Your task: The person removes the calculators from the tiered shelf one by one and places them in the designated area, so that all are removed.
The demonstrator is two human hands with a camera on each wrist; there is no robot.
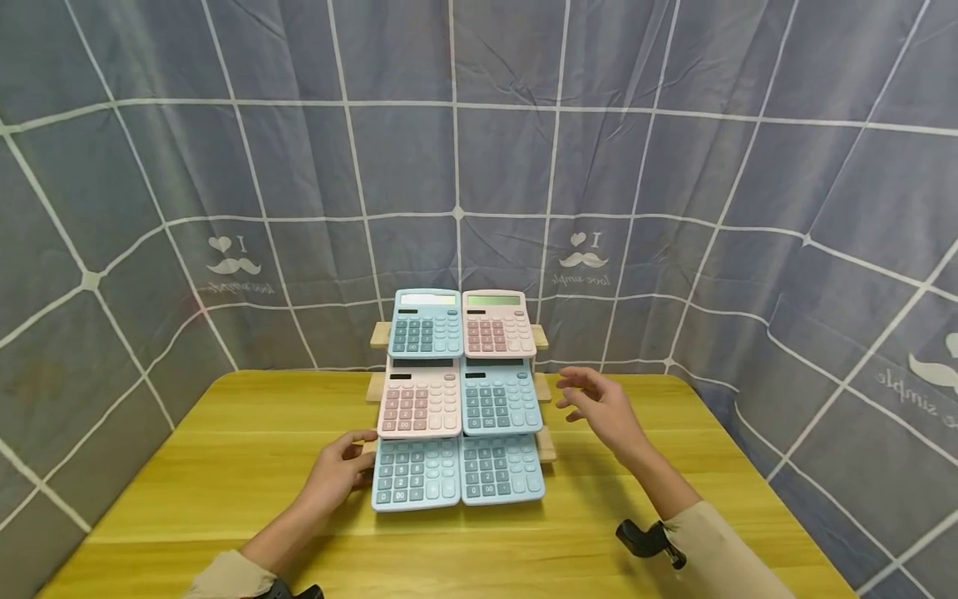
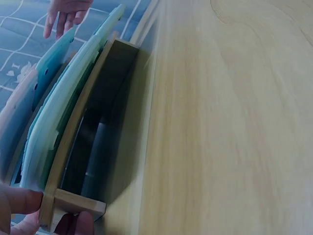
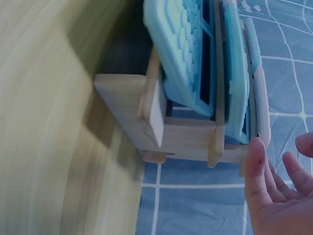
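Observation:
A wooden tiered rack [image 1: 380, 335] holds calculators in three rows of two. The top row has a blue calculator [image 1: 427, 324] on the left and a pink calculator [image 1: 497, 324] on the right. Below them, pink is left and blue right; both in the bottom row are blue. My left hand [image 1: 334, 472] grips the rack's lower left end, thumb and fingers around the wood [image 2: 80, 201] in the left wrist view. Off the rack's right side, my right hand [image 1: 601, 409] is held with loosely bent fingers and nothing in them. The right wrist view shows its fingertips close to the rack's side.
The rack stands on a yellow wood-grain table [image 1: 224, 457]. Behind and at both sides hangs a grey-blue curtain [image 1: 509, 166] with white grid lines. A black wrist device [image 1: 648, 539] sits by the right sleeve.

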